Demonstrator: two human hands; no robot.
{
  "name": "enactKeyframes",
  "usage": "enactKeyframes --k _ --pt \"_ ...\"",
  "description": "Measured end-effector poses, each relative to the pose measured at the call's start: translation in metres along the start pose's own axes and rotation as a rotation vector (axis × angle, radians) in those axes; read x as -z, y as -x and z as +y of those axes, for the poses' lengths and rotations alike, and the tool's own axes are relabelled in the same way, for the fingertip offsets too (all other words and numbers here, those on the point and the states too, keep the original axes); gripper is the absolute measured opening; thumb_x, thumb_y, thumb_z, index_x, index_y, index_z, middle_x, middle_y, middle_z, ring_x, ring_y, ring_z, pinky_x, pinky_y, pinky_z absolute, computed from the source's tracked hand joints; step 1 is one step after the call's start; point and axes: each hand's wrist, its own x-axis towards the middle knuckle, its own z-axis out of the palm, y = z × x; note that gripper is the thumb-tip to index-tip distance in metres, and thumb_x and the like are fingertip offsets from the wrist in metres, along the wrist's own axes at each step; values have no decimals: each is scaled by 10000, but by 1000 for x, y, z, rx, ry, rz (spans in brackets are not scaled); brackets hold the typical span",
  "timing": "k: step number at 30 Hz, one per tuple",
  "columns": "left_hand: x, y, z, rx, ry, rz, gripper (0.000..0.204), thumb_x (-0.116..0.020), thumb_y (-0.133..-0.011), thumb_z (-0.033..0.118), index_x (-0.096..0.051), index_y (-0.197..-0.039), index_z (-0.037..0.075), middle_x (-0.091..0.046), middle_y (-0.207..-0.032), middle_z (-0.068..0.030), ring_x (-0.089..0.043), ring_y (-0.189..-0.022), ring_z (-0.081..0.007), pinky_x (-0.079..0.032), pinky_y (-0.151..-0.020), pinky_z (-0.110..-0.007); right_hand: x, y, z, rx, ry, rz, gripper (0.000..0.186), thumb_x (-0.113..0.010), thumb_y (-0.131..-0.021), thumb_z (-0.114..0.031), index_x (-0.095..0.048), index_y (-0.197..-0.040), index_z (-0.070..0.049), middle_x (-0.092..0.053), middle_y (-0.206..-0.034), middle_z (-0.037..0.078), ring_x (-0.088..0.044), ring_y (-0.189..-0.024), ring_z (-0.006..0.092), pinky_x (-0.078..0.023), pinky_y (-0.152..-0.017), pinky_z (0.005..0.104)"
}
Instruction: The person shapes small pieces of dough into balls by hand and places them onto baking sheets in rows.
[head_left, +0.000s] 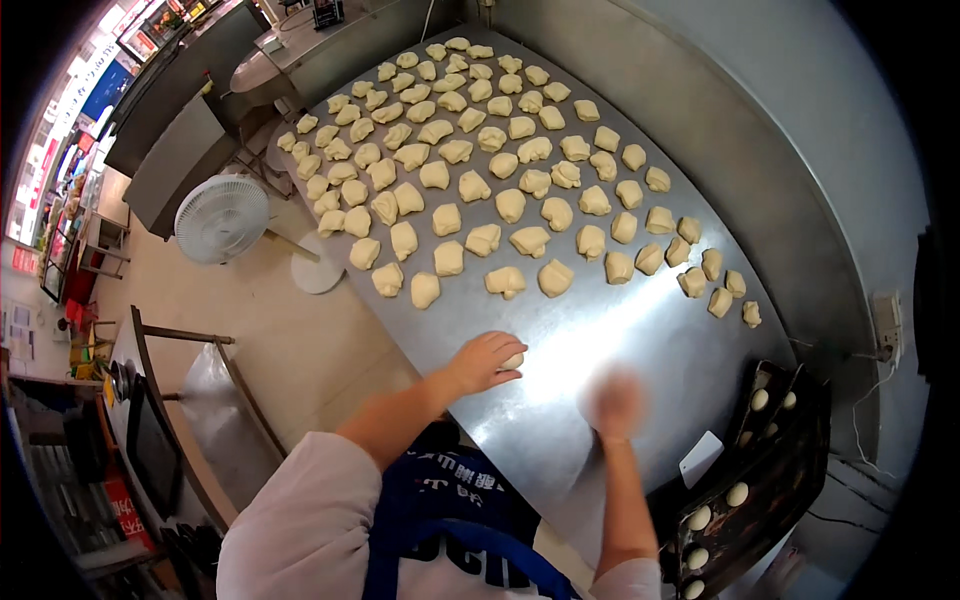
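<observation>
My left hand [482, 361] is curled around a small pale dough ball [513, 362], pressed to the steel table [545, 410] near its front edge. The fingers hide most of that ball. To its right, my right hand [616, 402] hovers over or rests on the metal, smeared by motion; whether it covers anything cannot be made out. Beyond both hands lie several rough dough pieces [502, 282] in loose rows reaching to the far end. A white dough scraper [701, 459] sits at the table's right edge, beside the right forearm.
Dark baking trays [765, 500] holding several smooth dough balls [737, 495] stand close on the right. A steel wall [720, 130] borders the table's far right side. Off to the left are a white standing fan [222, 219] and a metal-framed rack [225, 400].
</observation>
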Motion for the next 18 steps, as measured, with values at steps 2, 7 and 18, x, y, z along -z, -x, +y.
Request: enactKeyframes --k 2,7,18 --pt "-1 6 13 37 35 -15 517 -855 -794 193 -632 -1247 85 -643 -1221 -133 -603 -1142 -376 -505 -973 -451 -19 19 -8 -257 -138 197 367 -536 -1071 -281 -576 -1343 -37 -644 -1315 120 -608 -1204 289 -475 -1036 434" --pt "26 17 12 138 59 -107 457 -836 -808 177 -642 -1210 80 -650 -1191 -159 -607 -1147 -377 -500 -981 -451 27 27 -27 -248 21 -123 388 -602 -1017 -214 -569 -1345 -10 -642 -1297 141 -611 -1195 310 -482 -1038 451" --pt "-35 -19 17 -352 -202 -168 331 -830 -721 417 -632 -815 170 -597 -885 -19 -600 -912 -237 -493 -883 -451 46 -29 -116 203 -222 -105 266 -756 -772 -219 -544 -649 -116 -575 -674 85 -579 -610 294 -456 -554 417"
